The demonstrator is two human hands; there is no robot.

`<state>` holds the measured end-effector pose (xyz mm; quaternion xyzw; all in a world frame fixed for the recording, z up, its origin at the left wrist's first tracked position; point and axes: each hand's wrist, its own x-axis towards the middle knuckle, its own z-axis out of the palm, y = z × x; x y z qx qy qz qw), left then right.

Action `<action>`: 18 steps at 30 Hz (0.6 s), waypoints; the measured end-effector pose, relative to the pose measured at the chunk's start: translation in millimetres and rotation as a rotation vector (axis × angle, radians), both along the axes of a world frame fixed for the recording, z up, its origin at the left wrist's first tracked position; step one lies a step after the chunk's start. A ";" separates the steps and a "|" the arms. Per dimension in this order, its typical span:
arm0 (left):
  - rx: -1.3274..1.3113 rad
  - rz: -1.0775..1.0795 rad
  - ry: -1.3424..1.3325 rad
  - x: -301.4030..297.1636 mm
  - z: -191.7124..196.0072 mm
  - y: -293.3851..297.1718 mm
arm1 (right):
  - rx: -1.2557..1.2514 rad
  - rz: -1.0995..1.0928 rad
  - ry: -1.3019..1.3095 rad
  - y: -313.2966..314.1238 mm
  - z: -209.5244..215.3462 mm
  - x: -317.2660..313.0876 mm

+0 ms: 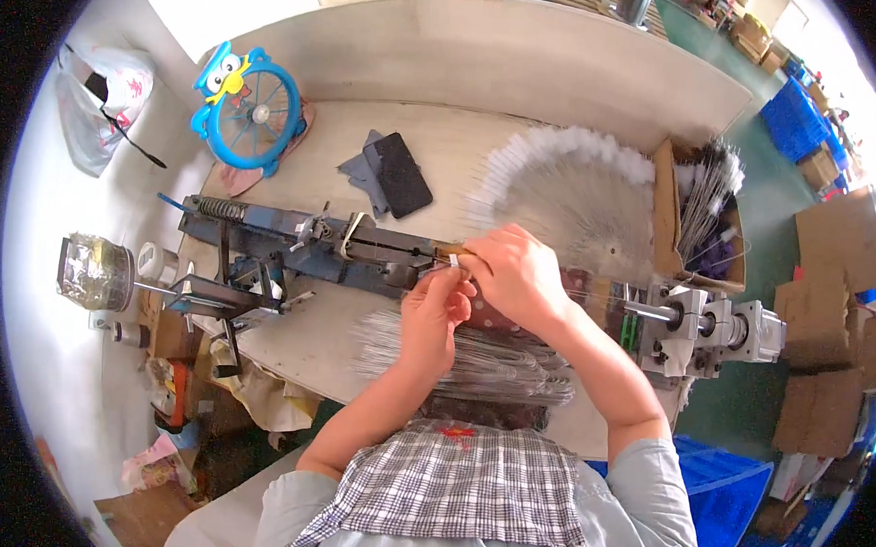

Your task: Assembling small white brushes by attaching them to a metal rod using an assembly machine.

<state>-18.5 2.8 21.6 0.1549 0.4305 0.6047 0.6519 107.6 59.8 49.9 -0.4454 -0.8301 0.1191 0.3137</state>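
While our left grip [435,312] and right grip [517,274] pinch a white bit [453,261], tufted wires [578,192] beyond seem done, bare wires [493,364] behind seem left.

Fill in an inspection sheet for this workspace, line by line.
Surface: pale, worn tabletop, backed by a pale upright panel.
Job's things: long blue-grey metal fixture; loose bundle of thin grey wires; fanned thin wires with fluffy white ends.
Clutter: flat black rectangular slab; round blue plastic cartoon-faced fan.
Hands: bare left hand and bare right hand meet near the fixture's right end, fingertips at a small white piece; exact grip hidden.
Cables: thin black cord hanging at left.
Surroundings: blue plastic crates and brown cardboard at right.
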 end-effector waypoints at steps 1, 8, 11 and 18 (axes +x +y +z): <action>0.000 0.006 -0.009 -0.9 -0.7 1.5 | 0.000 0.006 -0.009 1.3 4.2 1.2; 0.098 -0.102 0.171 -12.1 -10.1 -6.5 | -0.540 0.070 0.142 2.5 24.1 6.4; 0.131 -0.207 0.235 -14.9 -8.8 -4.2 | -0.413 0.051 0.164 -1.0 15.6 6.7; 0.064 0.002 -0.129 0.3 -0.1 -1.2 | 0.116 -0.086 -0.002 -22.9 11.0 -21.8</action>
